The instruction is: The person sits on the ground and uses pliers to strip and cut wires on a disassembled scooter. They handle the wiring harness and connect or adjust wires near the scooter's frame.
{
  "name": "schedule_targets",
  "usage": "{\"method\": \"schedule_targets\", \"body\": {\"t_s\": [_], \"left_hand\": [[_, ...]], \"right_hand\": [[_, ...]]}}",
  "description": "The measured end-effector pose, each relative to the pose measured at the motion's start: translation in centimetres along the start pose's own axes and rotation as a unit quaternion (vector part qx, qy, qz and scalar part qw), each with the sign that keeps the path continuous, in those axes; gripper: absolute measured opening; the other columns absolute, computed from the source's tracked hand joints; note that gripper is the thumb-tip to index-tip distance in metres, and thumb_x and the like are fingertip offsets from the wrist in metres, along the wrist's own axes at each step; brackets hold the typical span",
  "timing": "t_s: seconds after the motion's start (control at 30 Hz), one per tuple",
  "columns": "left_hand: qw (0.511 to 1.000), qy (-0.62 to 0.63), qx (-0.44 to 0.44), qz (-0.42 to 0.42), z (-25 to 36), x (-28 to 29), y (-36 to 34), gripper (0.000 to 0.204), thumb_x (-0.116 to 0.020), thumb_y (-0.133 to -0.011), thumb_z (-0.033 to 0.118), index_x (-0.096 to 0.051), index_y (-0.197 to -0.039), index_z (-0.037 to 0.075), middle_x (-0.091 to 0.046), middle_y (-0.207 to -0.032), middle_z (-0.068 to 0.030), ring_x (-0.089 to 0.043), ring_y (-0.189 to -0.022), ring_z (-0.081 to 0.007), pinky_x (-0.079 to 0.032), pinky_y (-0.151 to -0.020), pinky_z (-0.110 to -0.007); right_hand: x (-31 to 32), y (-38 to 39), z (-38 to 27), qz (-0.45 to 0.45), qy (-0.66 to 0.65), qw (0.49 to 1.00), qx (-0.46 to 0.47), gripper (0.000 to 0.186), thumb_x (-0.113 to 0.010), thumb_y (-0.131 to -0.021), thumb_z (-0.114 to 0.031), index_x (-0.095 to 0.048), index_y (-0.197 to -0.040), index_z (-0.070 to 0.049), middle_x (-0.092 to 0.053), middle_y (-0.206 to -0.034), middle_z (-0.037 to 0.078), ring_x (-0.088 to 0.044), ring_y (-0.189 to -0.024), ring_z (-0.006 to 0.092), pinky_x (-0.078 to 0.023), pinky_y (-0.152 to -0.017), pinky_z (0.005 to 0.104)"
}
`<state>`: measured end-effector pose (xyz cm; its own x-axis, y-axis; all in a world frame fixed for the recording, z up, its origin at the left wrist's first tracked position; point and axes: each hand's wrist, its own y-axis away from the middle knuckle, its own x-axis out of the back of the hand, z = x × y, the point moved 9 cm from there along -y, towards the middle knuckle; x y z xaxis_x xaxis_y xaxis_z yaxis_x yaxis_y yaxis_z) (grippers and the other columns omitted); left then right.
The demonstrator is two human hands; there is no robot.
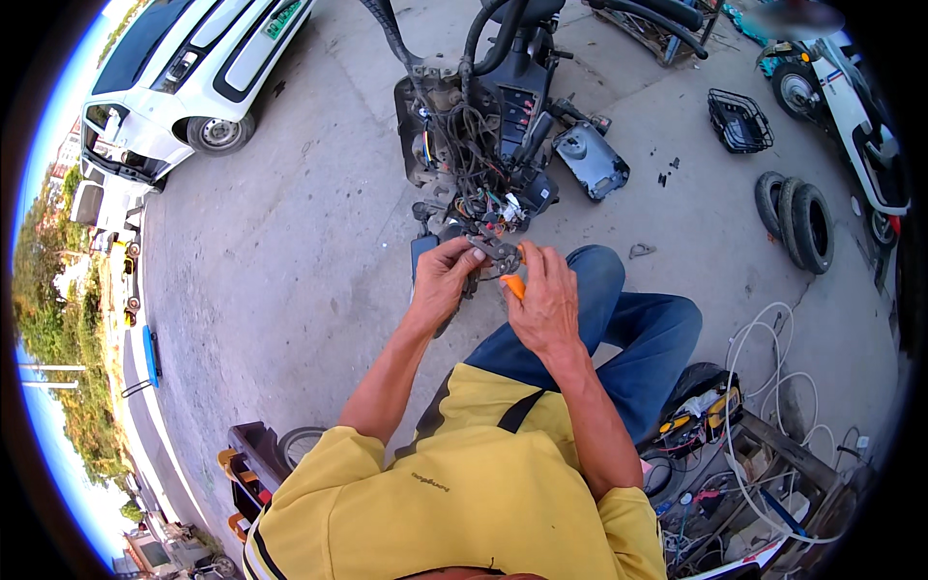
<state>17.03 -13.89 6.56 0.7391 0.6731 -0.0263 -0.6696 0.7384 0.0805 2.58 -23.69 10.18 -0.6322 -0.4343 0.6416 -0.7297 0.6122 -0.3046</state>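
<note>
In front of me, my left hand (pixel 447 278) is closed, thumb and fingers pinching a dark grey metal part (pixel 498 255) with cables around it. My right hand (pixel 546 304) grips orange-handled pliers (pixel 513 286); their jaws are hard to make out against the dark part. Both hands meet just below a stripped scooter front (pixel 464 126), where a bundle of black and coloured wires (pixel 493 208) hangs out. A grey plastic scooter panel (pixel 592 159) lies on the ground right of the frame.
Three loose tyres (pixel 812 227) and a black wire basket (pixel 740 121) are on the concrete at right. By my lower right, a crate of tools (pixel 802 459) has a white hose (pixel 735 387) looped over it. A white car (pixel 184 77) stands at far left.
</note>
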Motion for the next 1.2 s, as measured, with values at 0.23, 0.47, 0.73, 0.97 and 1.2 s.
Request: {"method": "schedule_targets", "body": {"t_s": [0.23,0.47,0.73,0.97,1.2], "left_hand": [[0.987,-0.15,-0.043,0.028,0.3,1.0,0.2,0.017,-0.07,-0.096,0.002,-0.074,-0.111,-0.001,-0.073,-0.091,-0.0012,-0.061,-0.083,-0.0067,-0.05,-0.075,-0.025],[0.947,-0.264,-0.18,0.013,3.2,0.4,0.8,0.02,-0.07,-0.089,-0.006,-0.073,-0.108,-0.001,-0.068,-0.086,-0.0101,-0.063,-0.077,-0.02,-0.05,-0.071,-0.031],[0.94,-0.296,-0.171,-0.007,3.9,-0.2,1.2,0.015,-0.068,-0.091,-0.005,-0.07,-0.105,-0.002,-0.067,-0.088,-0.0116,-0.063,-0.078,-0.024,-0.051,-0.072,-0.033],[0.958,-0.27,-0.1,-0.004,3.6,-0.7,1.6,0.011,-0.065,-0.097,0.002,-0.067,-0.106,-0.003,-0.069,-0.09,-0.0129,-0.069,-0.081,-0.022,-0.053,-0.073,-0.032],[0.962,-0.26,-0.086,0.004,2.4,-0.9,1.8,0.012,-0.061,-0.101,0.005,-0.066,-0.108,-0.004,-0.069,-0.089,-0.0129,-0.072,-0.081,-0.0211,-0.055,-0.072,-0.032]], "right_hand": [[-0.3,0.1,-0.2,-0.015,0.002,1.0,-0.002,0.06,-0.076,-0.085,-0.021,-0.052,-0.137,-0.003,-0.056,-0.114,0.013,-0.055,-0.105,0.0348,-0.041,-0.086,0.0465],[-0.5,0.2,-0.2,-0.051,-0.017,0.998,-0.019,0.055,-0.075,-0.086,-0.022,-0.053,-0.133,-0.004,-0.057,-0.113,0.014,-0.056,-0.106,0.036,-0.043,-0.088,0.048],[-1.0,0.8,0.4,-0.077,-0.074,0.993,-0.043,0.044,-0.071,-0.087,-0.012,-0.054,-0.127,-0.003,-0.059,-0.11,0.018,-0.062,-0.101,0.0417,-0.051,-0.085,0.0488],[-1.5,0.9,0.8,-0.083,-0.063,0.993,-0.062,0.031,-0.068,-0.087,-0.009,-0.056,-0.116,-0.005,-0.064,-0.108,0.019,-0.066,-0.095,0.0441,-0.053,-0.078,0.0521],[-1.5,0.6,1.2,-0.094,-0.039,0.993,-0.055,0.031,-0.068,-0.087,-0.01,-0.056,-0.115,-0.005,-0.066,-0.106,0.019,-0.068,-0.087,0.045,-0.053,-0.073,0.0535]]}}
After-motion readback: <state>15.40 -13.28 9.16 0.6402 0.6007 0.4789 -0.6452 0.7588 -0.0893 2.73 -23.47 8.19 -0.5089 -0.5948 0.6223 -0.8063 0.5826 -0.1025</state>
